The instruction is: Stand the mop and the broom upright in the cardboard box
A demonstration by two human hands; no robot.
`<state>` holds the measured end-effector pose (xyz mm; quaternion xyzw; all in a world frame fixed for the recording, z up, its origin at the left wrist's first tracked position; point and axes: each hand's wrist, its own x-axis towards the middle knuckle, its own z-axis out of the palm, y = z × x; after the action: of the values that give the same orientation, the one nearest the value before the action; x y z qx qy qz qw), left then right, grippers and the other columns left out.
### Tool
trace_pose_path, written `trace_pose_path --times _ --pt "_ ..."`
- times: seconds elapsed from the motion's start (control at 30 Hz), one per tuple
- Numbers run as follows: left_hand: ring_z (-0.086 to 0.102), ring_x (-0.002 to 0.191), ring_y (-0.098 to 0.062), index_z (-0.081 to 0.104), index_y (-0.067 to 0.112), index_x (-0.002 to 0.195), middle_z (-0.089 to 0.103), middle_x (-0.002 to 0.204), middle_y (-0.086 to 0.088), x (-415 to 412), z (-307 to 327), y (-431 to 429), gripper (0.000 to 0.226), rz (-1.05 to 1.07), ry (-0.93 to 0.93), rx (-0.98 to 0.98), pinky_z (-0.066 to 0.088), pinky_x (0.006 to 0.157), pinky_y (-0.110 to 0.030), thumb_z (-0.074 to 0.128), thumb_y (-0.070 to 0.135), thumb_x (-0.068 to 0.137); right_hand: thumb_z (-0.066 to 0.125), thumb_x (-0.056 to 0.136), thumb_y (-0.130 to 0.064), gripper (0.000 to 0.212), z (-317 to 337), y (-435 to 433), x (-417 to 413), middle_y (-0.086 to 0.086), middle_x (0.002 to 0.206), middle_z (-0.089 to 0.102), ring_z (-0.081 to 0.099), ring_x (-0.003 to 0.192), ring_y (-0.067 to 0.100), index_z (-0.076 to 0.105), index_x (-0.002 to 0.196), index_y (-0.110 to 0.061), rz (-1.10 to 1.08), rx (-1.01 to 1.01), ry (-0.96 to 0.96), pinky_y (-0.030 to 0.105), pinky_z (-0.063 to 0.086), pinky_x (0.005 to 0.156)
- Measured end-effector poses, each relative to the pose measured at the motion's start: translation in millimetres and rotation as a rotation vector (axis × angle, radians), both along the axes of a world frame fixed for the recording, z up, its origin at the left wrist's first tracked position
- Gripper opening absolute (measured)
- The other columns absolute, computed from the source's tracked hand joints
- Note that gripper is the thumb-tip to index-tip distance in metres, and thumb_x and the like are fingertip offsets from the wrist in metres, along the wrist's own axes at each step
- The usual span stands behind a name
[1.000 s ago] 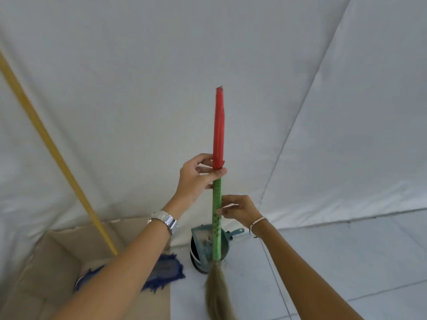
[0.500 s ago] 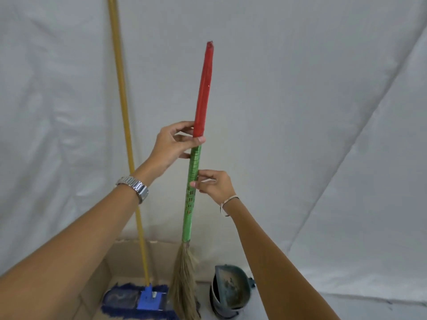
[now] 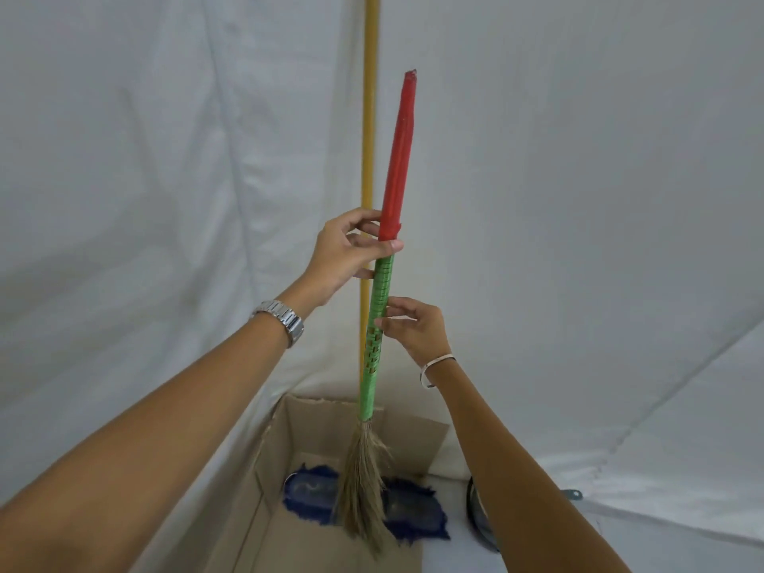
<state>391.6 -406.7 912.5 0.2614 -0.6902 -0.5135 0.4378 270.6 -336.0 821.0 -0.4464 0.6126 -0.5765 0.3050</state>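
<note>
Blue mop stands in the cardboard box; your left hand and right hand both grip the red-and-green broom above it, bristles not yet settled.

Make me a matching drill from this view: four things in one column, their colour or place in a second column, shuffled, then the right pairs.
Things:
1. mop handle
2. mop head
3. left hand
4. right hand

Colour or place:
A. blue, lying in the bottom of the cardboard box
B. grips the broom where red meets green
C. yellow, standing upright behind the broom
D. pinches the green woven part of the broom handle, lower down

Pairs: 1-C, 2-A, 3-B, 4-D
</note>
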Motion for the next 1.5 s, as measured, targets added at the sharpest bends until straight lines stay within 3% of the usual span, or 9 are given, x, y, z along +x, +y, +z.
trace_pose_path --times 0.13,0.27,0.43,0.57,0.7,0.93,1.17,1.33,1.5 --pt "0.066 0.081 -0.014 0.064 0.026 0.096 0.062 0.085 0.004 29 -35 -41 0.029 0.019 -0.019 0.044 0.058 0.056 -0.03 0.077 0.014 0.073 0.073 0.066 0.007 0.028 -34 -42 30 0.012 0.078 0.067 0.065 0.07 0.022 0.069 0.091 -0.006 0.017 0.053 -0.033 0.036 0.057 0.073" --pt "0.065 0.085 -0.016 0.064 0.023 0.1 0.063 0.087 0.001 52 -71 -84 0.031 0.06 -0.039 0.094 0.059 0.06 -0.032 0.076 0.014 0.074 0.072 0.067 0.009 0.029 -68 -86 52 -0.001 0.07 0.065 0.064 0.057 0.002 0.068 0.086 -0.014 0.053 0.096 -0.029 0.018 0.056 0.062" --pt "0.067 0.082 -0.017 0.064 0.027 0.091 0.065 0.089 -0.005 68 -125 -139 0.029 0.135 -0.043 0.159 0.058 0.056 -0.027 0.076 0.009 0.073 0.071 0.069 0.009 0.028 -128 -148 69 0.007 0.076 0.067 0.066 0.071 0.025 0.069 0.091 -0.007 0.076 0.148 -0.051 0.036 0.057 0.075" --pt "0.067 0.086 -0.024 0.065 0.023 0.09 0.068 0.088 -0.007 72 -180 -178 0.029 0.245 -0.073 0.184 0.059 0.058 -0.031 0.08 0.011 0.068 0.065 0.071 0.014 0.028 -181 -196 77 -0.002 0.075 0.065 0.064 0.074 0.021 0.067 0.087 -0.009 0.121 0.204 -0.01 0.016 0.055 0.066" --pt "0.068 0.087 -0.017 0.066 0.018 0.097 0.073 0.088 0.002 70 -227 -209 0.036 0.315 -0.108 0.13 0.059 0.074 -0.041 0.082 0.017 0.065 0.059 0.073 0.017 0.032 -225 -234 77 -0.006 0.078 0.063 0.06 0.078 0.019 0.063 0.086 -0.013 0.161 0.201 0.041 0.013 0.054 0.065" --pt "0.066 0.079 0.002 0.049 0.025 0.083 0.063 0.086 0.01 65 -270 -243 0.038 0.488 -0.04 0.07 0.053 0.076 -0.017 0.077 0.003 0.07 0.043 0.073 0.021 0.046 -269 -284 81 -0.001 0.071 0.062 0.058 0.069 0.017 0.068 0.083 -0.015 0.055 0.239 0.092 0.024 0.046 0.062" --pt "0.062 0.103 -0.014 0.058 0.02 0.103 0.064 0.105 0.0 69 -295 -255 0.032 0.55 -0.045 0.029 0.049 0.089 -0.018 0.07 0.004 0.078 0.046 0.083 0.01 0.042 -280 -298 88 0.008 0.102 0.072 0.065 0.094 0.023 0.064 0.11 -0.017 0.15 0.241 0.117 0.037 0.053 0.084" --pt "0.059 0.108 -0.009 0.056 0.014 0.123 0.061 0.116 -0.004 70 -302 -244 0.043 0.544 -0.09 -0.009 0.048 0.088 -0.013 0.066 0.003 0.082 0.04 0.084 0.012 0.052 -278 -292 89 -0.001 0.099 0.067 0.063 0.091 0.02 0.058 0.119 -0.022 0.196 0.231 0.107 0.027 0.051 0.079" --pt "0.053 0.119 -0.014 0.05 0.015 0.129 0.054 0.128 -0.003 71 -300 -233 0.048 0.505 -0.106 -0.008 0.051 0.084 -0.013 0.056 -0.006 0.087 0.036 0.088 0.009 0.058 -278 -277 85 0.003 0.132 0.054 0.05 0.122 0.018 0.045 0.131 -0.03 0.27 0.281 0.226 0.021 0.039 0.097"
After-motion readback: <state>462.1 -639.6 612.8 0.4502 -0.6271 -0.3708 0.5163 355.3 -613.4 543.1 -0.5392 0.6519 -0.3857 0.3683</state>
